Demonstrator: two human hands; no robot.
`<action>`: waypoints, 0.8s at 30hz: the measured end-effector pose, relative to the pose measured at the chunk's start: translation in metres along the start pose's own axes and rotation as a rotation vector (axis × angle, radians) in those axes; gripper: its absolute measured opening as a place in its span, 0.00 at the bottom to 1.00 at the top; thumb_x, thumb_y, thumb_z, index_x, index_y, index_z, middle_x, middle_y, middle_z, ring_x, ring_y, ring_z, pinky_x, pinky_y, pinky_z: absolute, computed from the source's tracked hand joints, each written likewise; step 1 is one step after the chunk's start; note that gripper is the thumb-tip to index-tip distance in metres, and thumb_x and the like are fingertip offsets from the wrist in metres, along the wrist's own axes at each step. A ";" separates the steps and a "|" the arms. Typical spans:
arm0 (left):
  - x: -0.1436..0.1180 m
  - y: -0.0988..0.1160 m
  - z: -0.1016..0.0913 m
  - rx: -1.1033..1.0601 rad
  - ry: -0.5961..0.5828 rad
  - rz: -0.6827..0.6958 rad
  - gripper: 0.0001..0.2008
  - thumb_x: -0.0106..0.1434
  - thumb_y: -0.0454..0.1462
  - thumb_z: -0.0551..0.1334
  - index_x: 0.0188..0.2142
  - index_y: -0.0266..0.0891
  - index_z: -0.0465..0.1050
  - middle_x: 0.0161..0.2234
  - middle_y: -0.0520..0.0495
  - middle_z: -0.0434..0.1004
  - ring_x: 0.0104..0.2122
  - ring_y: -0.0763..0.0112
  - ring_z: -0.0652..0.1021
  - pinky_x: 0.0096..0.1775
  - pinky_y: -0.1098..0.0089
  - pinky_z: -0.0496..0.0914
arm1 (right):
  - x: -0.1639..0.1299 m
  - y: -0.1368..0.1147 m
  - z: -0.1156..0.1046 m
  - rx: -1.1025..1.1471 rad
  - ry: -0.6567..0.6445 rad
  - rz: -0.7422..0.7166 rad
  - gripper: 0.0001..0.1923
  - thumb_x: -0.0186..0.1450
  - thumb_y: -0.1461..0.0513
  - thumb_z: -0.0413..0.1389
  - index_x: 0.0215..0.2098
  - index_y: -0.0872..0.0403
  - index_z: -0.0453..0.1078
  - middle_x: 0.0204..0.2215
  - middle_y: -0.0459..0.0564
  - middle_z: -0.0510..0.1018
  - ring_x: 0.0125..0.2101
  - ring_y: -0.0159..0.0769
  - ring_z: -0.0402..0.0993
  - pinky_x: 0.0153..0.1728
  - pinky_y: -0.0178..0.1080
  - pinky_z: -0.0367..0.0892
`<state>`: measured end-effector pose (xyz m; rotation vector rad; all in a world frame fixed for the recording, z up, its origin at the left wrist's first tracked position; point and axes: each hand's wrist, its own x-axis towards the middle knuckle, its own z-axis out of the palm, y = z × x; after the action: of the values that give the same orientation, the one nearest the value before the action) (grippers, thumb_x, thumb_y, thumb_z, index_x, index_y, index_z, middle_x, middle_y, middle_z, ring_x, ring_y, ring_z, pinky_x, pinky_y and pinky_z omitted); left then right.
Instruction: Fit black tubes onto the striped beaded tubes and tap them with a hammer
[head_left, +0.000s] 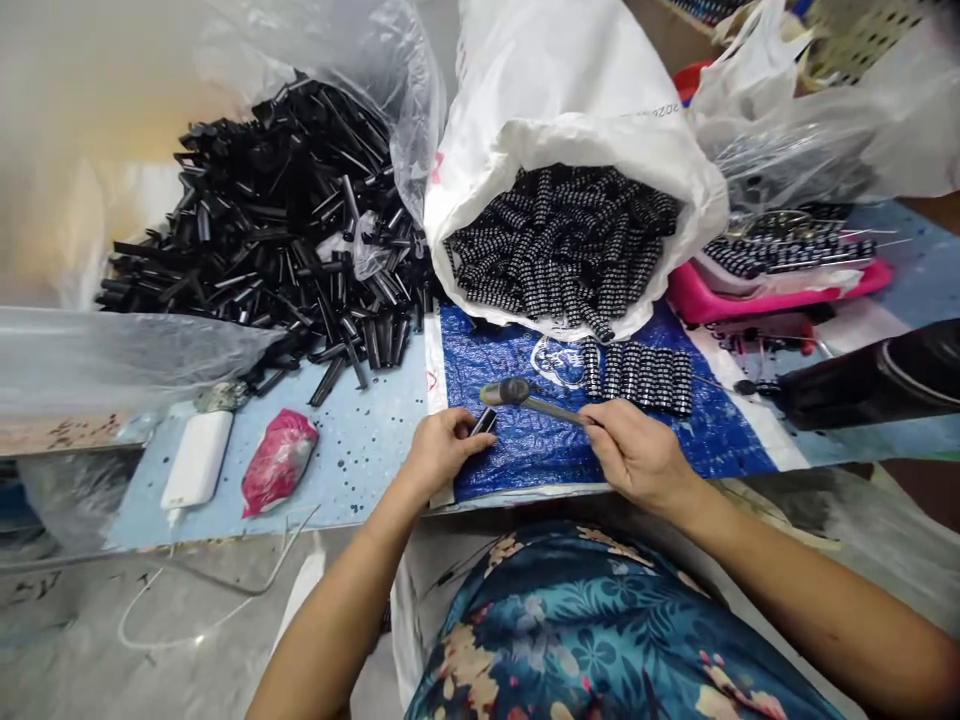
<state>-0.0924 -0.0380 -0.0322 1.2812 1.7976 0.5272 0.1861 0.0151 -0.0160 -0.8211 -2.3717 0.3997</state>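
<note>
My left hand (442,452) pinches a short black tube (484,421) near the front edge of the blue plastic sheet (525,460). In my right hand (637,450) is the handle of a small hammer (517,392), its head hanging over the sheet just above the tube, apart from it. To the right of the hammer, several black-and-silver patterned cylinders (634,375) lie side by side in a row. Behind them a white woven sack (577,80) lies with its mouth towards me, filled with more patterned cylinders (555,240).
A big heap of black plastic tubes (277,210) covers the left back of the table. Nearer are a white power bank (197,460) with a cable and a pink wrapped bundle (280,462). On the right stand a pink tray (697,295) and a dark cylindrical object (877,380).
</note>
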 end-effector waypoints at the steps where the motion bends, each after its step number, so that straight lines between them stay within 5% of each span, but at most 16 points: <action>1: 0.000 0.000 0.001 -0.022 -0.002 -0.007 0.15 0.53 0.47 0.70 0.30 0.38 0.73 0.22 0.54 0.66 0.24 0.73 0.65 0.29 0.69 0.56 | 0.004 -0.001 0.003 -0.012 -0.010 -0.013 0.09 0.74 0.64 0.48 0.49 0.59 0.67 0.33 0.51 0.72 0.32 0.34 0.70 0.35 0.37 0.66; 6: 0.005 -0.003 0.003 -0.094 -0.033 0.012 0.19 0.50 0.48 0.71 0.26 0.38 0.68 0.22 0.54 0.65 0.23 0.74 0.64 0.27 0.71 0.54 | 0.009 0.002 0.014 -0.267 -0.208 -0.035 0.11 0.75 0.60 0.48 0.45 0.56 0.71 0.30 0.49 0.72 0.27 0.35 0.68 0.26 0.38 0.62; 12: 0.016 -0.004 0.001 -0.087 -0.091 0.022 0.20 0.48 0.47 0.72 0.23 0.38 0.64 0.21 0.54 0.64 0.23 0.74 0.62 0.27 0.70 0.54 | 0.006 -0.003 0.005 0.069 -0.002 -0.060 0.13 0.72 0.66 0.49 0.55 0.55 0.66 0.35 0.51 0.75 0.32 0.35 0.72 0.34 0.38 0.68; 19: 0.017 0.002 -0.002 -0.025 -0.103 0.001 0.19 0.48 0.46 0.72 0.24 0.39 0.65 0.22 0.52 0.66 0.23 0.73 0.63 0.29 0.69 0.54 | -0.001 0.003 0.002 -0.089 -0.138 -0.037 0.11 0.73 0.64 0.51 0.53 0.56 0.68 0.33 0.50 0.74 0.29 0.35 0.72 0.31 0.38 0.67; 24: 0.020 0.001 0.001 -0.026 -0.094 0.027 0.19 0.48 0.45 0.73 0.22 0.38 0.65 0.20 0.52 0.65 0.22 0.74 0.62 0.28 0.69 0.52 | 0.000 -0.015 0.004 0.073 -0.131 -0.241 0.13 0.72 0.65 0.50 0.53 0.56 0.68 0.34 0.52 0.75 0.32 0.36 0.72 0.33 0.38 0.68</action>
<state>-0.0933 -0.0193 -0.0396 1.2931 1.6935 0.4956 0.1768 0.0029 -0.0126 -0.4816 -2.5236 0.4483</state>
